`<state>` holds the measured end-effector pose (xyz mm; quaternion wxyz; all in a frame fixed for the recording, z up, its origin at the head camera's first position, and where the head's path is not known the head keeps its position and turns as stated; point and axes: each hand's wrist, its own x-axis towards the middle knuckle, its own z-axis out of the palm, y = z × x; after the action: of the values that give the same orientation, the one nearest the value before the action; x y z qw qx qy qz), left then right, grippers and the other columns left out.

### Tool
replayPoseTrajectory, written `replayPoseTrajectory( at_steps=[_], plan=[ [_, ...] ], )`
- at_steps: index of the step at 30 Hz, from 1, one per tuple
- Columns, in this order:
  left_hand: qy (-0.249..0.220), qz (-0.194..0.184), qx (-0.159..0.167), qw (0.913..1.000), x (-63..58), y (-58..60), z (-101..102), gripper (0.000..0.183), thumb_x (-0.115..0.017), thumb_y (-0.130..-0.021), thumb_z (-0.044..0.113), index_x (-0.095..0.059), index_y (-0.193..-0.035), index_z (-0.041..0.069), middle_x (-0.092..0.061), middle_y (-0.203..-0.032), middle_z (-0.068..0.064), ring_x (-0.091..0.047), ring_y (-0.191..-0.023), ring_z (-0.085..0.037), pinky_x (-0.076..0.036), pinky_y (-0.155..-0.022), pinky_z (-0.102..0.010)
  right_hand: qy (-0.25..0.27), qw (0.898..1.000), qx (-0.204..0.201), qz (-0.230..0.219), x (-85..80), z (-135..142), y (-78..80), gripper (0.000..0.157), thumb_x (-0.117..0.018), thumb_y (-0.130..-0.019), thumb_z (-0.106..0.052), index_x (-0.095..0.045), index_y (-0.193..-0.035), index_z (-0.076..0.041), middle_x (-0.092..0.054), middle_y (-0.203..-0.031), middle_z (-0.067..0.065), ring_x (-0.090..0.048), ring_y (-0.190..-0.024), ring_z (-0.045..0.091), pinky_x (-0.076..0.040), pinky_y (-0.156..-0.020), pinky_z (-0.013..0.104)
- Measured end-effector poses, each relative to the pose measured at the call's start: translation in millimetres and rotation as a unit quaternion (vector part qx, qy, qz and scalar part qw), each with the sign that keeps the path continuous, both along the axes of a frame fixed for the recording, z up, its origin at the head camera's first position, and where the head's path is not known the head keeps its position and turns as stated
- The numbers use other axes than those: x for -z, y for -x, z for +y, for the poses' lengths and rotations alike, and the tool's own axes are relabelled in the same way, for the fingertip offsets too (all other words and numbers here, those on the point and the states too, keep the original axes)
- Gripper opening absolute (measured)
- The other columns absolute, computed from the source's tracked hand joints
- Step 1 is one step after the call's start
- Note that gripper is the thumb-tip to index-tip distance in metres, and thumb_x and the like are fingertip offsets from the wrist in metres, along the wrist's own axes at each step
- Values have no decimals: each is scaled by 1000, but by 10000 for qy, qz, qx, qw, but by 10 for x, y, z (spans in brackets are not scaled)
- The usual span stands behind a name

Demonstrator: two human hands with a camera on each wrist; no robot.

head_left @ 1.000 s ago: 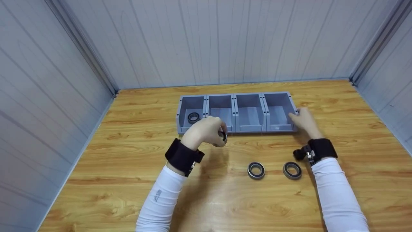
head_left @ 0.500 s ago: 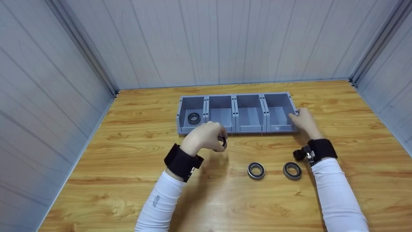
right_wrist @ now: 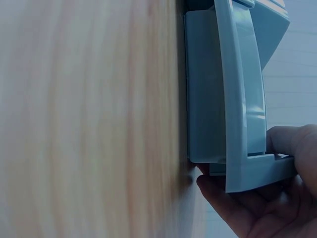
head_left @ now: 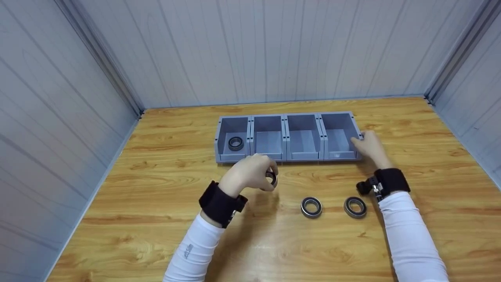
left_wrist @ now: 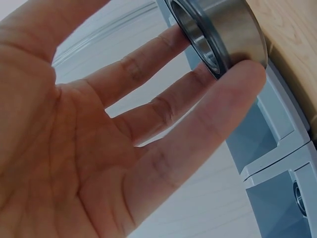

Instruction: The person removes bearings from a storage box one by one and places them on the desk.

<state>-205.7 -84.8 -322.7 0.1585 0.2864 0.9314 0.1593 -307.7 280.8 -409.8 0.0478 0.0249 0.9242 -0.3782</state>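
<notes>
In the head view my left hand (head_left: 253,172) pinches a ball bearing (head_left: 271,178) by its edge, above the table just in front of the bins. The left wrist view shows this bearing (left_wrist: 233,34) close up, a steel ring with a dark seal, held at the fingertips. My right hand (head_left: 368,147) grips the right side wall of the rightmost grey bin (head_left: 339,155); in the right wrist view the thumb lies inside that wall and the fingers (right_wrist: 223,203) outside and beneath. Another bearing (head_left: 235,143) lies in the leftmost bin (head_left: 231,158).
Two more bearings, a middle one (head_left: 311,207) and a right one (head_left: 355,207), lie flat on the wooden table (head_left: 148,203) in front of the bins. Two middle bins, left (head_left: 268,137) and right (head_left: 304,155), join the row. A white panel wall (head_left: 250,55) stands behind.
My left hand, holding the bearing, has drawn back slightly from the bins toward the front of the table. My right hand stays on the bin wall.
</notes>
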Motion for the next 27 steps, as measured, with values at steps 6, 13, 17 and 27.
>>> replayPoseTrajectory(
  at_steps=[6, 13, 17, 27],
  plan=[
    [-76, 55, 62, 9999, 56, -35, -19, 28, -75, -70, 17, -70, -98, 12, -66, -93, -2, -54, -77, -13, -46, -69, -29, -159, 9998, -14, 107, 4, -10, -3, 41, -50, -94, -17, -51, -116, 17, -47, -70, 5, -41, -54, 10, -38, -51, 25],
    [-83, 187, 170, 9996, 109, -76, -11, 25, -75, -71, 17, -70, -94, 11, -67, -90, -4, -54, -74, -13, -46, -68, -28, -221, 9996, -20, 168, -2, -11, -7, 42, -50, -94, -18, -51, -118, 17, -50, -77, 11, -44, -58, 12, -39, -56, 26],
    [-20, 251, 219, 9994, 130, -102, 4, 27, -75, -71, 18, -70, -96, 10, -68, -90, -2, -56, -78, -13, -48, -70, -29, -182, 9997, -22, 177, -5, -12, -13, 41, -50, -94, -17, -52, -117, 17, -53, -81, 13, -46, -61, 12, -41, -57, 26],
    [-100, 271, 239, 9993, 213, -164, -4, 25, -74, -72, 17, -70, -95, 9, -66, -86, 1, -56, -76, -11, -47, -68, -25, 10, 9999, -90, 118, -15, -5, -19, 38, -50, -94, -16, -52, -115, 16, -47, -68, 3, -41, -53, 9, -39, -50, 24]
  ],
)
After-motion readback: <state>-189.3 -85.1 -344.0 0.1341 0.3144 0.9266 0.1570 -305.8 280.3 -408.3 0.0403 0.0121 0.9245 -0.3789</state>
